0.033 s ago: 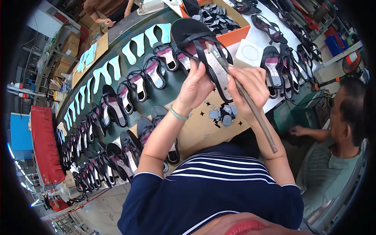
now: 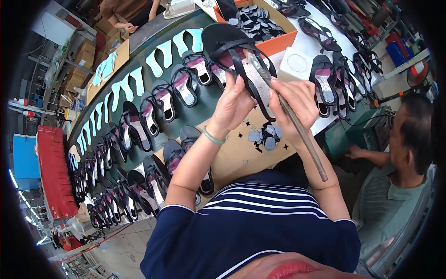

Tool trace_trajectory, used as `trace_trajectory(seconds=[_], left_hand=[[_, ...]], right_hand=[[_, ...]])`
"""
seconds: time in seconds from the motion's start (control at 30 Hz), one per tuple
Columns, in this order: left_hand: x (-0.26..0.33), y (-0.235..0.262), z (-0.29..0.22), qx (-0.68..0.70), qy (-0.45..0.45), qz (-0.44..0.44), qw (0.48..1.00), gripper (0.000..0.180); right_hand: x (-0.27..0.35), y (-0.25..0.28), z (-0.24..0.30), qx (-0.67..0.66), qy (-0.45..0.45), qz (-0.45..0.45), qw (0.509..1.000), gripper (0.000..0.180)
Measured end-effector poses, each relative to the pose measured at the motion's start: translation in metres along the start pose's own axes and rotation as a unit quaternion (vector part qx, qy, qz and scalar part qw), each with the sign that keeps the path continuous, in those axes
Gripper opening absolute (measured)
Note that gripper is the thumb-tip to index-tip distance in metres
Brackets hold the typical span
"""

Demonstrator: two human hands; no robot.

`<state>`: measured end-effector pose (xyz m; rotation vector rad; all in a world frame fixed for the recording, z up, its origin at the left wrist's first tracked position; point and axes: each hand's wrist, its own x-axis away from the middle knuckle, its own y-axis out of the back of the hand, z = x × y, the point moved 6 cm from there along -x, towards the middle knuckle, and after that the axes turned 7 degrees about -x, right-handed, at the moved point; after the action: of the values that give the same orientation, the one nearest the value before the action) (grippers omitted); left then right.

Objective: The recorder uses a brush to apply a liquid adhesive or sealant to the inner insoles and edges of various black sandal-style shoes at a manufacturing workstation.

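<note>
The left hand (image 2: 234,107) is closed around the underside of a black strappy sandal with a dark sole and a grey insole (image 2: 239,58), fingers curled over its near edge so the shoe is held up, tilted, above the dark green conveyor table (image 2: 204,104). The right hand (image 2: 295,104) is wrapped tight around a long grey metal rod-like tool (image 2: 297,125), whose upper tip rests on the sandal's grey insole while its lower end sticks out past the wrist toward the person's navy striped shirt (image 2: 260,218). On the conveyor table, left of the held sandal, lie rows of similar black sandals with pink insoles (image 2: 179,88), and beyond them a line of pale turquoise insole pieces (image 2: 158,58). Just behind the held sandal stands an orange cardboard box of dark strap parts (image 2: 278,44). Below the hands, a brown cardboard sheet (image 2: 241,153) carries small grey scraps (image 2: 265,137). To the right of the table sits another person in a grey-green shirt (image 2: 390,204).
</note>
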<state>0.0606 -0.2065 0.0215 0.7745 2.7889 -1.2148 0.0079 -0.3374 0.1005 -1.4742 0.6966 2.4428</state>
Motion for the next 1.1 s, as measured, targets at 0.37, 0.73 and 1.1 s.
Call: trace_trajectory(seconds=[0.37, 0.73, 1.1], left_hand=[[0.007, 0.007, 0.001, -0.052, -0.085, -0.032, 0.994, 0.058], [0.012, 0.006, -0.003, -0.078, -0.119, -0.058, 0.988, 0.062], [0.015, 0.006, -0.006, -0.075, -0.126, -0.047, 0.988, 0.061]], right_hand=[[0.01, -0.007, 0.015, 0.03, -0.004, -0.036, 0.999, 0.019], [0.014, -0.004, 0.019, 0.038, -0.029, -0.038, 0.998, 0.017], [0.019, 0.005, 0.02, 0.027, -0.057, -0.032, 0.997, 0.017]])
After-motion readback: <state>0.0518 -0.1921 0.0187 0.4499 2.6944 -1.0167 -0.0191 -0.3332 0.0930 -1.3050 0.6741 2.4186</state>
